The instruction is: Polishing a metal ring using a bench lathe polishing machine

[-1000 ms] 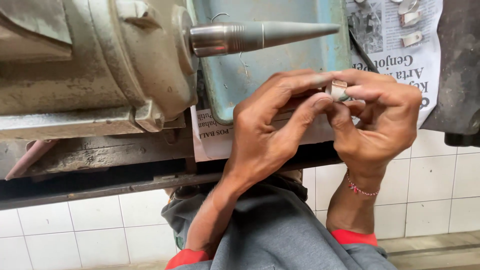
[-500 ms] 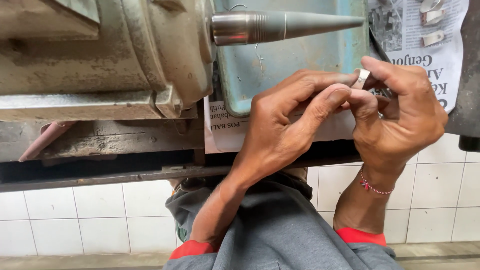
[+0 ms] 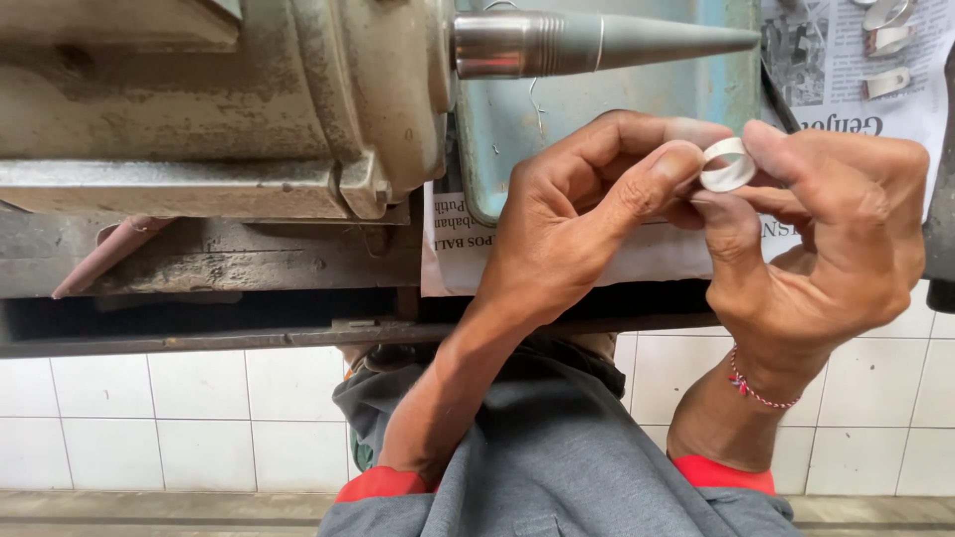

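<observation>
**Ring raised and turned open-side to the camera**

Compared with the view a second ago, both hands have shifted to the right and slightly upward, and the small metal piece between them now shows as a full ring (image 3: 727, 165) — earlier only a sliver of it was visible between the fingers. This suggests the work in hand is at an inspection or fitting stage rather than on the machine.

The left hand (image 3: 587, 214) is curled, its thumb and forefinger tips pressed on the ring's left edge. The right hand (image 3: 826, 239) is likewise half closed — thumb below, forefinger above the right edge. Both pinch the ring together.

The ring is a plain silver-grey band, thin-walled, smooth, with a dull sheen. It sits below the tip of the tapered steel spindle (image 3: 607, 42), apart from it, above the newspaper (image 3: 846, 109) where similar bent strips (image 3: 885, 50) lie.
</observation>
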